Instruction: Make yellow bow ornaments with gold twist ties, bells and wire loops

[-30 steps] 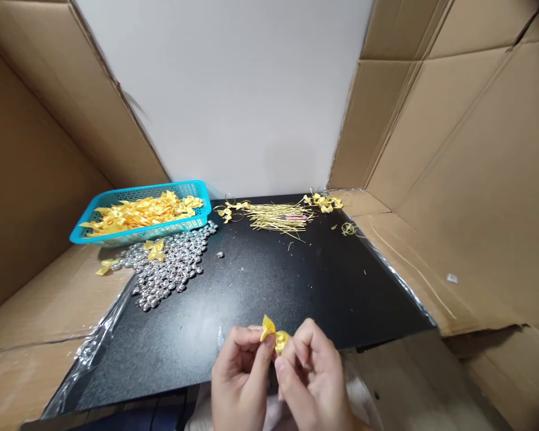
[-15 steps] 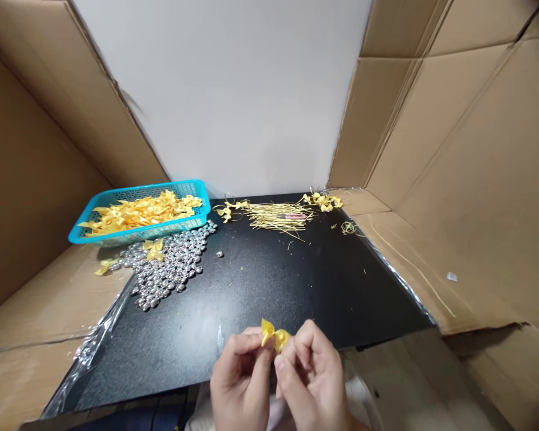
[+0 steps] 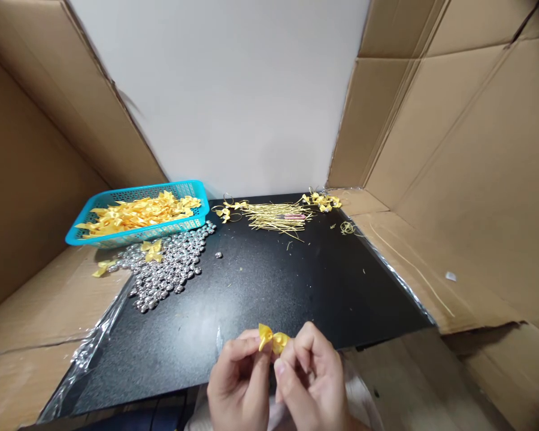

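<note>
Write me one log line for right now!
left hand: pinching yellow bow | right hand: curled against it | silver beads: beside blue basket

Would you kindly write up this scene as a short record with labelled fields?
left hand: pinches the left side of a shiny yellow ribbon bow
right hand: closed at that bow's right end
surface: black speckled tabletop
left side: turquoise perforated plastic basket, heaped with yellow ribbon pieces
in front of basket: spread of shiny silver round beads
far edge: bundle of thin yellow strands, slim pink item on top
far right: cluster of yellow bows
</note>
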Motion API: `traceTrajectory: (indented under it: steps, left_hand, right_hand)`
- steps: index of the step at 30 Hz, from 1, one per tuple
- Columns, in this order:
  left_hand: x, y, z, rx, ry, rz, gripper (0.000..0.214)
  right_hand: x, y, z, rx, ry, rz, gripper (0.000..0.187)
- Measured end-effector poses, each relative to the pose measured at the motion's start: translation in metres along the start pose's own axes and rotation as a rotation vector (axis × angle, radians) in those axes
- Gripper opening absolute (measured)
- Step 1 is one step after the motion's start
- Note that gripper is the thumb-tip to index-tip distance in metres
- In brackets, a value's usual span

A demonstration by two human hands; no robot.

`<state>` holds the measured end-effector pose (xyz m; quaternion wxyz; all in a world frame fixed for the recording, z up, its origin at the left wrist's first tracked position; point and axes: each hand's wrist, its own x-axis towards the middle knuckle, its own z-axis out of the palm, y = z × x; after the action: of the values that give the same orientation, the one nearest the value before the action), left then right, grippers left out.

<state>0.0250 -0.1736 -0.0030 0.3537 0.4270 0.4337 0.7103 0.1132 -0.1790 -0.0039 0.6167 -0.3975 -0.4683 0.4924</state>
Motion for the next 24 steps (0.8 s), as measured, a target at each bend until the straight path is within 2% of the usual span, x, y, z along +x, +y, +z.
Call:
traceTrajectory:
  steps: [6, 14, 18, 22, 24]
  left_hand:
    - [0.0, -0.003, -0.001, 0.003, -0.005, -0.01, 0.011]
    - [-0.001, -0.002, 0.001, 0.008, 0.041, 0.004, 0.014]
    - [-0.002, -0.006, 0.003, 0.005, 0.037, 0.094, 0.011]
    - [-0.007, -0.008, 0.007, 0.049, 0.065, 0.242, 0.015]
    - [-0.012, -0.009, 0.008, 0.093, 0.079, 0.265, 0.013]
  right_hand:
    - [0.003, -0.006, 0.001, 0.037, -0.035, 0.043, 0.036]
    - [0.002, 0.0, 0.002, 0.017, 0.007, 0.046, 0.037]
    - [0.001, 0.001, 0.003, -0.04, 0.045, 0.034, 0.037]
    - [-0.001, 0.002, 0.0, -0.091, 0.066, -0.012, 0.036]
    - [-0.003, 0.005, -0.003, -0.106, 0.058, -0.029, 0.035]
